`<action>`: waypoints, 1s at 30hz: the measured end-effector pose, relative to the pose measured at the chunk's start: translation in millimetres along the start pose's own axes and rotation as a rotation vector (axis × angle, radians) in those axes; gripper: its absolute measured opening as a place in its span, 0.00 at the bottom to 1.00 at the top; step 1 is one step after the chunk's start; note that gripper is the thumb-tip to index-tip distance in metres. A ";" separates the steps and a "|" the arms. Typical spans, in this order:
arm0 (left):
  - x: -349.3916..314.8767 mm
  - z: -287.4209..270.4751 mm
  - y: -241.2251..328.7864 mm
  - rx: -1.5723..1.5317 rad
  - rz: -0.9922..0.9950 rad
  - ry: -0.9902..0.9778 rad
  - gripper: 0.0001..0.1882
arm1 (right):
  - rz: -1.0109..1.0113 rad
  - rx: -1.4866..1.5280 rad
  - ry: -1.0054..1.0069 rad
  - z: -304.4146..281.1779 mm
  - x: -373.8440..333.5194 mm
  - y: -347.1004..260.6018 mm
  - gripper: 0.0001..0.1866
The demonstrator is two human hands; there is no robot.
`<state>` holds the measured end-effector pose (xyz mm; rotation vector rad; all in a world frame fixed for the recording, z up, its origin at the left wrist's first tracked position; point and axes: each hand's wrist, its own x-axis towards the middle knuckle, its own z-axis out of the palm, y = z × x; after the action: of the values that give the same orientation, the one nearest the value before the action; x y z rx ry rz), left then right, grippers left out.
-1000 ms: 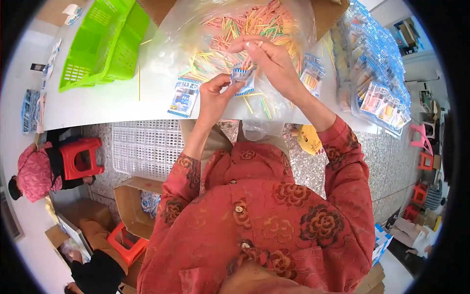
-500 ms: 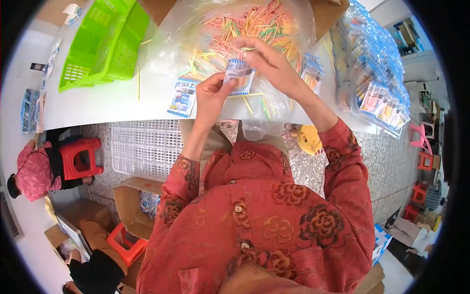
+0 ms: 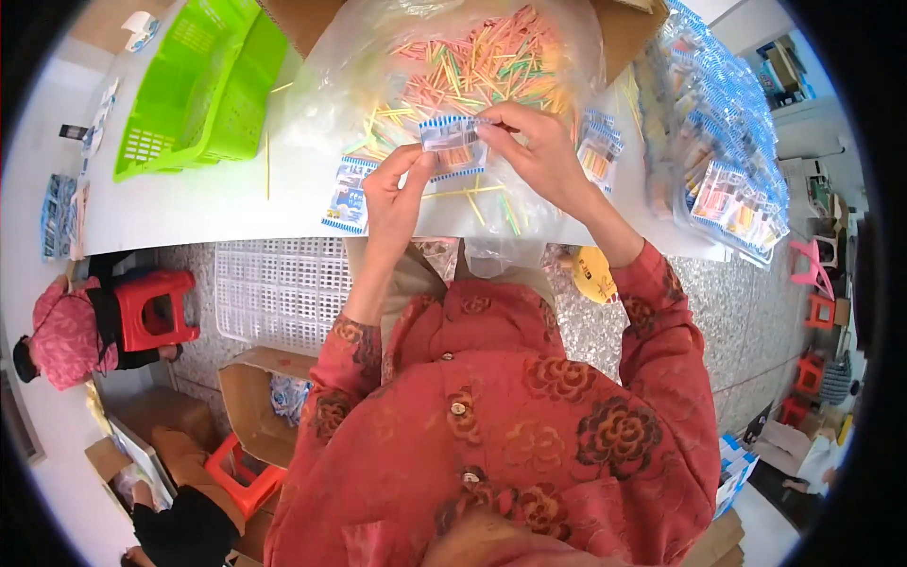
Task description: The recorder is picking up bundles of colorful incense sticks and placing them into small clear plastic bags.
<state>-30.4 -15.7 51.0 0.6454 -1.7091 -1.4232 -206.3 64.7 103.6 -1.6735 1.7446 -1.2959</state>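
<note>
Between my two hands a small clear packet (image 3: 454,151) with blue striped ends is held up over the table, and coloured sticks show inside it. My left hand (image 3: 399,187) pinches its lower left side. The thumb and fingers of my right hand (image 3: 540,151) close on its upper right corner. Behind it, a heap of pink, yellow and green thin sticks (image 3: 472,66) lies on a clear plastic bag (image 3: 326,94). Another blue and white packet (image 3: 347,196) rests left of my left hand. More packets (image 3: 599,151) lie just right of my right hand.
A green basket (image 3: 203,94) stands at the left of the white table (image 3: 293,213). At the right, a clear tray is piled with filled packets (image 3: 727,142). Loose sticks lie near the table's front edge. Below are a white crate (image 3: 282,288) and red stools (image 3: 156,307); other people sit at left.
My right hand has come down from above the packet and taken its right corner. The packet has turned to lie more crosswise between both hands.
</note>
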 end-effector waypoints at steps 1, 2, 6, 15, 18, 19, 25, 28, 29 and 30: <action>0.6 -1.2 2.8 -0.032 -0.035 0.001 0.08 | -0.028 0.008 0.007 -1.1 -0.4 -1.1 0.08; 0.5 0.6 9.2 -0.030 -0.034 0.004 0.08 | -0.030 0.010 0.006 -3.1 -0.4 -3.0 0.08; 2.0 8.0 12.7 -0.328 -0.171 -0.050 0.07 | 0.124 0.169 -0.098 -4.7 -2.1 3.2 0.08; -14.0 22.7 14.0 -0.050 -0.206 -0.188 0.08 | 0.205 0.418 -0.047 -3.2 -41.4 5.3 0.12; -20.6 27.6 16.6 -0.096 -0.197 -0.276 0.07 | 0.243 0.334 0.000 -23.1 -59.6 15.4 0.12; -21.4 25.6 12.7 -0.100 -0.195 -0.278 0.07 | 0.265 0.376 0.097 -32.4 -66.4 21.3 0.13; -19.0 -30.3 -24.3 0.237 -0.056 0.043 0.07 | 0.426 0.033 0.336 -69.0 -108.7 109.4 0.13; -22.7 -67.1 -34.8 0.582 0.073 0.277 0.11 | 0.507 -0.249 0.351 -64.0 -110.0 123.5 0.12; -22.9 -74.1 -38.1 0.607 0.065 0.305 0.11 | 0.396 -0.308 0.434 -61.6 -112.8 135.7 0.12; -22.2 -81.1 -40.9 0.733 0.110 0.338 0.13 | 0.280 -0.359 0.520 -60.9 -114.6 146.0 0.12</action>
<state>44.7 -52.8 9.5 1.0880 -1.9282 -0.5331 -313.5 170.8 -20.5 -1.2491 2.5382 -1.4301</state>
